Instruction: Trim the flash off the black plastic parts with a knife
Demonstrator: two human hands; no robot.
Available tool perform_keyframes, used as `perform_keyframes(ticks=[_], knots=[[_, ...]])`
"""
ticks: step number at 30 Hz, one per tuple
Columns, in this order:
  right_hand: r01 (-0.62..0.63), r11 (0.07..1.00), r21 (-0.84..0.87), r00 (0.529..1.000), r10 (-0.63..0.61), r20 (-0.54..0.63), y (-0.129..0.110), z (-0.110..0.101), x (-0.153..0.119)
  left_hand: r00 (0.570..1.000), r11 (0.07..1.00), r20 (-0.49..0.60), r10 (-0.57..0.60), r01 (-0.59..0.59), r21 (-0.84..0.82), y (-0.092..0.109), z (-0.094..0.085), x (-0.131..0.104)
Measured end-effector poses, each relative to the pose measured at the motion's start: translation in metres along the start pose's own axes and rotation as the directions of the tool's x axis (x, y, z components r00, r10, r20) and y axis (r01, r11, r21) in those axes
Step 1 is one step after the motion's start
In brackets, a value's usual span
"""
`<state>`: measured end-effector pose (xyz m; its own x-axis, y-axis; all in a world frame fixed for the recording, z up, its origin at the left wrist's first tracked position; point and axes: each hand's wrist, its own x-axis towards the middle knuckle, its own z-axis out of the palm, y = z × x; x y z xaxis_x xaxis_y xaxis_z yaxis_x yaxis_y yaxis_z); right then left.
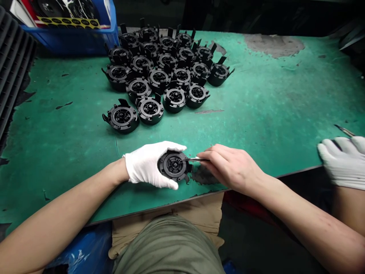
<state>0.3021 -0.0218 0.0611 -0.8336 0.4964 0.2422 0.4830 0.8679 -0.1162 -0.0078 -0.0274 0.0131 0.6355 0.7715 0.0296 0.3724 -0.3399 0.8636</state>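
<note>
My left hand [151, 164], in a white glove, wraps round a round black plastic housing [174, 166] near the table's front edge. The housing faces up, showing rings and a hub, with small tabs on its right side. My bare right hand [228, 165] pinches a thin metal tool [194, 159], which looks like tweezers. Its tip reaches over the housing's face, right of the hub; whether it touches or holds a small part is too fine to tell. Beyond my hands, several similar black housings [175, 97] stand grouped on the green table.
A blue bin [71, 42] with printed packaging stands at the back left. Stacked black ribbed trays [13, 64] line the left edge. At the right, another person's gloved hand [342, 160] rests by a thin pointed tool [344, 130]. The green tabletop [270, 99] has worn grey patches.
</note>
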Motion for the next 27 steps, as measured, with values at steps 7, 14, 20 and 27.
perform_keyframes(ticks=[7, 14, 20, 27], knots=[[0.063, 0.991, -0.118, 0.998, -0.061, 0.021, -0.006, -0.001, -0.005, 1.000, 1.000, -0.008, 0.012, -0.012, -0.006, -0.001, 0.000, 0.000], [0.062, 0.985, -0.162, 0.998, -0.060, 0.020, -0.007, 0.000, 0.007, 1.000, 1.000, -0.006, 0.014, -0.014, -0.001, -0.002, 0.002, -0.001], [-0.138, 0.990, -0.005, 0.976, 0.135, -0.172, -0.011, 0.002, 0.000, 1.000, 1.000, 0.011, 0.012, -0.012, -0.016, -0.002, 0.002, -0.001], [-0.148, 0.988, 0.033, 0.981, 0.151, -0.119, -0.015, 0.000, 0.000, 1.000, 0.998, -0.002, 0.023, -0.023, -0.053, -0.006, 0.005, 0.001]])
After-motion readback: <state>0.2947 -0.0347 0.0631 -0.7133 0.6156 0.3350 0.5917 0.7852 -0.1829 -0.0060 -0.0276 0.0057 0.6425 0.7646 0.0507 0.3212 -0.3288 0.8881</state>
